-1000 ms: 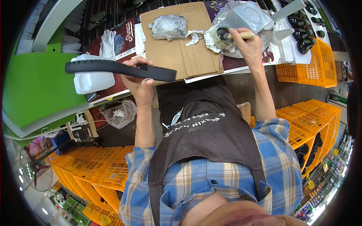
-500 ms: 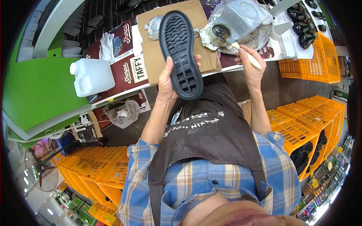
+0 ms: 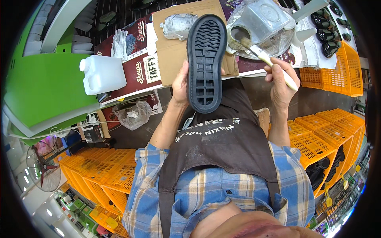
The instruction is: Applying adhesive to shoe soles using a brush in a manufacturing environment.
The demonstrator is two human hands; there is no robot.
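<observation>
A black rubber shoe sole (image 3: 204, 65) is upright in my left hand (image 3: 181, 86), its grooved tread facing me. My thumb lies along the sole's left edge, and most fingers are hidden behind it. In my right hand (image 3: 282, 80) is a paintbrush (image 3: 265, 56) with a pale handle, gripped between thumb and fingers. Its bristles point up and left, by the round dark opening of a pot (image 3: 240, 34). This pot adjoins a translucent plastic container (image 3: 265, 20) that sits on crumpled plastic film. Beneath the sole, flat brown cardboard (image 3: 171, 59) covers part of the worktable.
On the cardboard lies a white wrapped bundle (image 3: 178, 26). Left of it are white gloves (image 3: 119, 45) and a white jug (image 3: 104, 75). Orange crates (image 3: 307, 139) stand to both sides behind me; another crate (image 3: 339, 75) is beyond the table's right end. A green machine (image 3: 43, 95) borders the left.
My right hand has drawn the brush back from the pot, toward me and to the right. The sole in my left hand has turned from tilted to nearly upright.
</observation>
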